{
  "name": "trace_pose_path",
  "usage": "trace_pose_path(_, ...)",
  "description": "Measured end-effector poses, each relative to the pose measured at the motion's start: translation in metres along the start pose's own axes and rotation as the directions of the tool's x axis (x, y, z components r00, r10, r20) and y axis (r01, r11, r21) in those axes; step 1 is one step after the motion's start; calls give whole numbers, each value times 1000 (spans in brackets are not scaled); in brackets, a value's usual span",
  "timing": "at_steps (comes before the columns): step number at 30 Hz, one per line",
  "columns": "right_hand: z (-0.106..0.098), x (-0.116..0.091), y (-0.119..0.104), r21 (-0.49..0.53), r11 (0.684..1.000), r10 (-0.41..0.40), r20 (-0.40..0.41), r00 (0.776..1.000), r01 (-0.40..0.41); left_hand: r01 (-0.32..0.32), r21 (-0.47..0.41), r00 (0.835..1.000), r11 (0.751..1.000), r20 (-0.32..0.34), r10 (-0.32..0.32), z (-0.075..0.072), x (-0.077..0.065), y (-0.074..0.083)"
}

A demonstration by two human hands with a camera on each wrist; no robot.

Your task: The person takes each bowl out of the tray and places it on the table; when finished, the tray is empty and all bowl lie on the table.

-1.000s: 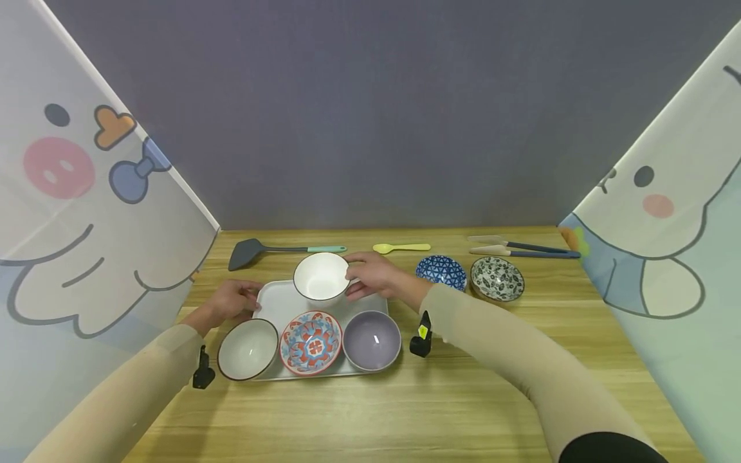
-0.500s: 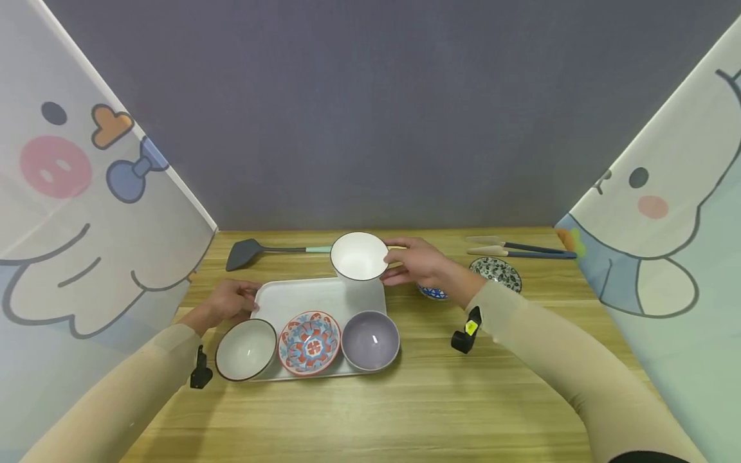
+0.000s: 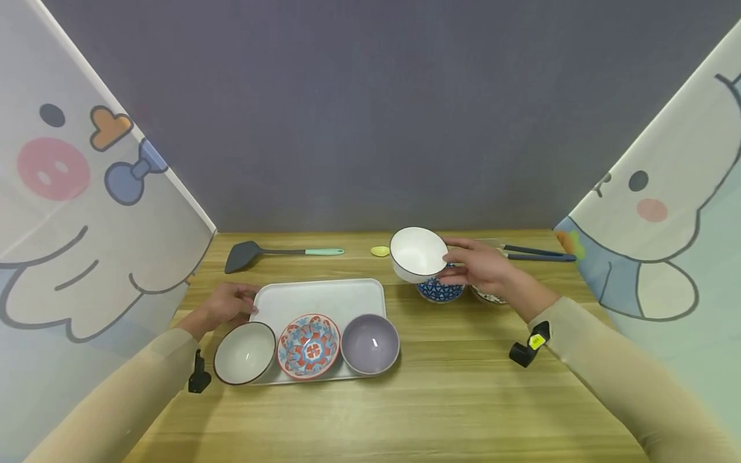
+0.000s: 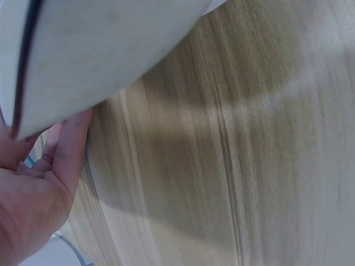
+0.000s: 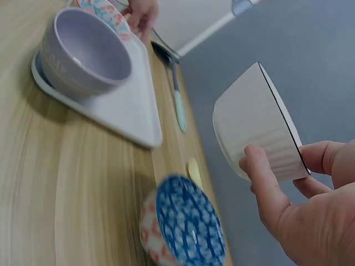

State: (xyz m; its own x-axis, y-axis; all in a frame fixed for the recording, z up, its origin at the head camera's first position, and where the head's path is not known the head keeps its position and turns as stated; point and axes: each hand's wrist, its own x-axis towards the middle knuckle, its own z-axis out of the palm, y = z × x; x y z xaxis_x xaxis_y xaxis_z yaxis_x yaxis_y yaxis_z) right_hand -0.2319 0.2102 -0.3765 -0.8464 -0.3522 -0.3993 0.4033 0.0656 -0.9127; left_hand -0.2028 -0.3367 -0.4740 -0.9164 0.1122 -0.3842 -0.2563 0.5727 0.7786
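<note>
My right hand (image 3: 480,267) pinches the rim and side of a white bowl (image 3: 418,252) with a dark rim, held up over the table. In the right wrist view the thumb and fingers hold the white bowl (image 5: 258,127) tilted. Below it, partly covered, is a blue patterned bowl (image 3: 441,290). My left hand (image 3: 227,303) grips the left edge of a white tray (image 3: 318,297). A second white bowl (image 3: 245,354), a red-and-blue patterned bowl (image 3: 309,347) and a purple bowl (image 3: 370,344) stand along the tray's front, the white one overhanging its left corner.
Behind the tray lies a dark spatula (image 3: 242,256) with a mint handle. A yellow spoon (image 3: 380,251) and dark-handled tongs (image 3: 538,256) lie along the back. A black-and-white bowl (image 3: 489,297) is mostly hidden behind my right hand. Fabric walls enclose the table's back and sides.
My right hand has carried the white bowl from above the tray rightward, to over the blue patterned bowl. The left hand stays at the tray's edge.
</note>
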Motion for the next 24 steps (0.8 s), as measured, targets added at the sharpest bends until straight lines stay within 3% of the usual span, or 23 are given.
trace_pose_path(13, -83, -50, 10, 26, 999, -29, -110, 994, 32, 21, -14, 1000, 1000, 10, -21, 1, 2, -2)
trace_pose_path(24, -145, -81, 30, 172, 982, -54, -146, 988, 79, 33, 1, 999, 999, -2, -33, 1, 4, -2)
